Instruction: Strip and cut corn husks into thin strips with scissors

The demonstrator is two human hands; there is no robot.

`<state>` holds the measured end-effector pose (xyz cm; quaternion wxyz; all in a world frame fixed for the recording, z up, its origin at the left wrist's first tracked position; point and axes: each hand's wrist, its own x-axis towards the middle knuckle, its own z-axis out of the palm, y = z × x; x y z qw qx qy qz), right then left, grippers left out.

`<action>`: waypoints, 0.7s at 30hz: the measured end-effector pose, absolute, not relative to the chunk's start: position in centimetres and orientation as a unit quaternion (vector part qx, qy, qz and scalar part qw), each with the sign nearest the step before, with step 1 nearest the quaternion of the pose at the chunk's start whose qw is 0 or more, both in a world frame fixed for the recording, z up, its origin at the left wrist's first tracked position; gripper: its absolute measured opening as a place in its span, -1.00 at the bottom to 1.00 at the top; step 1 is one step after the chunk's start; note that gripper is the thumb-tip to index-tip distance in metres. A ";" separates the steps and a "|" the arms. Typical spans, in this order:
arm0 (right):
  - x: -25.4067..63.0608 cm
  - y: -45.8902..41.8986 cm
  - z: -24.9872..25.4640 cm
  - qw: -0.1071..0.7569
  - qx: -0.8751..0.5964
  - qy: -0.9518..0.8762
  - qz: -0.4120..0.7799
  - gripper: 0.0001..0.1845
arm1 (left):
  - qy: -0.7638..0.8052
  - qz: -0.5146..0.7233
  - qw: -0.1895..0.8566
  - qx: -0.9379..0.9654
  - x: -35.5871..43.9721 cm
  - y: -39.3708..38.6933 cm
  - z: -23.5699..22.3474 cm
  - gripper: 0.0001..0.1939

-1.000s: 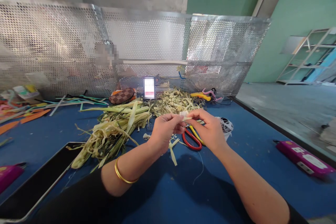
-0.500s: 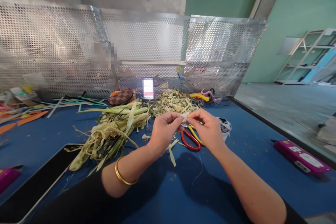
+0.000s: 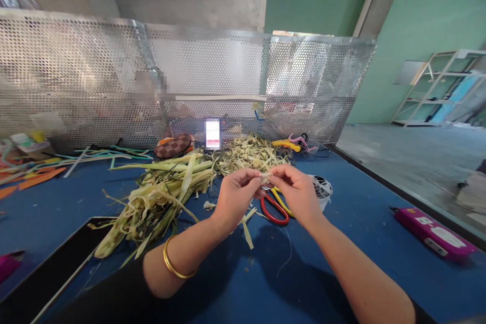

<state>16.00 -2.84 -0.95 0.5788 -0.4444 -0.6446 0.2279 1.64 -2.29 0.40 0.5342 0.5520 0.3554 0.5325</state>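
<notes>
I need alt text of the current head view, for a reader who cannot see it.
The left hand and right hand pinch a small pale piece above a blue table. A dry leafy bundle lies to the left, a pile of shredded leaves behind, and a red handle nearby.

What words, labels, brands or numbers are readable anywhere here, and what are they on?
"B-": large white characters on the long magenta pack at right; whatever follows is a white blur.
Unreadable: the small white rectangular label on that pack, too small.
Unreadable: the bright white upright screen at the back, pixelated.
I can make out no other text.
</notes>
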 end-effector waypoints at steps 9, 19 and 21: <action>16.0 -2.7 -1.2 0.575 -0.452 -0.655 0.189 -0.87 | 0.352 0.529 0.549 0.543 1.7 -2.2 0.3 -0.87; 15.9 -2.9 -0.9 0.578 -0.444 -0.625 0.279 -0.81 | 0.374 0.533 0.534 0.539 1.5 -2.3 0.3 -0.82; 15.9 -3.0 -0.7 0.563 -0.449 -0.646 0.252 -0.82 | 0.378 0.533 0.536 0.535 1.5 -2.3 0.4 -0.82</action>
